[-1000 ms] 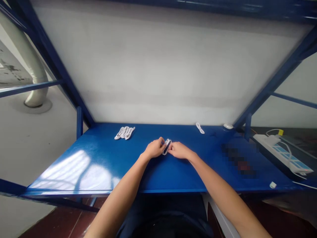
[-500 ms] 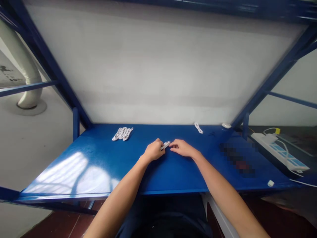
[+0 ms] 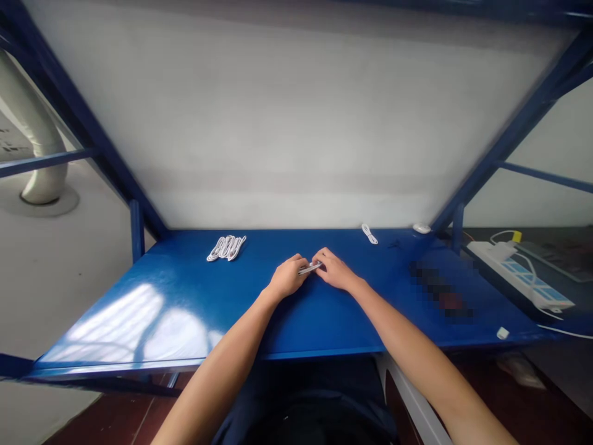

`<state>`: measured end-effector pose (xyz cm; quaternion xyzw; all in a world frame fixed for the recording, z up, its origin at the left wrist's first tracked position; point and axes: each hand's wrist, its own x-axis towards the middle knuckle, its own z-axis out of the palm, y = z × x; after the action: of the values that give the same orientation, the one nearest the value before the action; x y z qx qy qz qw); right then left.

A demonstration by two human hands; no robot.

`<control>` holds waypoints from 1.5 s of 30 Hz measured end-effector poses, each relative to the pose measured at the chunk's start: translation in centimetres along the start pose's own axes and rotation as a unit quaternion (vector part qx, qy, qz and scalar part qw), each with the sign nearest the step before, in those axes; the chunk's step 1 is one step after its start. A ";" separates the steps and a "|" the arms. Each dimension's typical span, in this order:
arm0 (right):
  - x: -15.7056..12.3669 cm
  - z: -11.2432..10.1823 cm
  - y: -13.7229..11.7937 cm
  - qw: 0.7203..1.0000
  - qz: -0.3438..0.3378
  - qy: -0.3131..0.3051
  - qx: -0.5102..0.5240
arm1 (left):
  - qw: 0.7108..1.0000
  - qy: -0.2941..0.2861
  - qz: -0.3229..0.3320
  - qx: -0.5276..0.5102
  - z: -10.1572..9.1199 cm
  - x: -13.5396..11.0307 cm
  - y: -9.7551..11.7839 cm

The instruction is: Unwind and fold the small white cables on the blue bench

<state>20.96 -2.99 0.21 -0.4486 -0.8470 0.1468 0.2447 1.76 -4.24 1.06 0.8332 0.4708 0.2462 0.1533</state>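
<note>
Left hand (image 3: 288, 276): gripping the left end of a white cable bundle (image 3: 309, 268) between thumb and fingers.
Right hand (image 3: 334, 270): pinching the bundle's right end with its fingertips.
Held bundle: showing as a narrow strip between both hands, over the middle of the blue tabletop (image 3: 352, 327).
Cable group (image 3: 227, 247): lying farther back, to the left.
Single coil (image 3: 369, 233): lying near the back edge, to the right.
White block (image 3: 503, 333): sitting near the front right corner.
</note>
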 end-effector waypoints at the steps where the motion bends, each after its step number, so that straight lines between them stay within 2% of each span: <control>1: 0.1 0.1 0.0 1.000 -0.006 0.000 0.001 | 1.000 0.008 0.001 -0.015 0.0 0.0 0.0; 4: 0.2 0.2 0.1 1.000 -0.004 0.009 0.010 | 0.996 0.046 0.011 -0.081 -0.1 0.2 0.2; 8: 0.3 0.0 -0.3 0.996 0.037 0.012 0.082 | 0.982 0.092 0.002 -0.168 -0.1 0.3 0.5; 11: 0.3 -0.1 -0.9 0.987 0.068 0.028 0.142 | 0.971 0.128 -0.033 -0.199 0.1 0.4 0.7; 14: 0.3 -0.1 -1.7 0.979 0.077 0.079 0.169 | 0.960 0.160 -0.081 -0.216 0.3 0.6 0.5; 17: 0.4 0.1 -2.2 0.972 0.079 0.107 0.196 | 0.942 0.155 -0.121 -0.272 0.6 0.8 0.3; 21: 0.5 0.6 -2.2 0.972 0.090 0.082 0.202 | 0.907 0.121 -0.180 -0.362 0.9 1.0 0.3; 28: 0.4 1.0 -2.2 0.974 0.088 0.046 0.202 | 0.878 0.172 -0.220 -0.388 1.1 1.2 0.3; 33: 0.0 0.8 -3.3 0.973 0.087 0.032 0.212 | 0.821 0.190 -0.244 -0.479 1.0 1.3 0.4; 39: -0.3 0.2 -4.2 0.979 0.088 0.002 0.185 | 0.769 0.166 -0.253 -0.563 0.6 1.2 0.9; 41: -0.3 0.1 -4.3 0.983 0.084 0.002 0.161 | 0.769 0.169 -0.260 -0.559 0.6 1.2 0.9; 45: -0.4 -0.1 -4.3 0.988 0.068 -0.010 0.136 | 0.794 0.181 -0.264 -0.516 0.9 1.4 0.7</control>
<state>18.28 -5.71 2.16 -0.4666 -0.7889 0.2811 0.2846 3.34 -3.37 1.03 0.4137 0.4946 0.5487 0.5321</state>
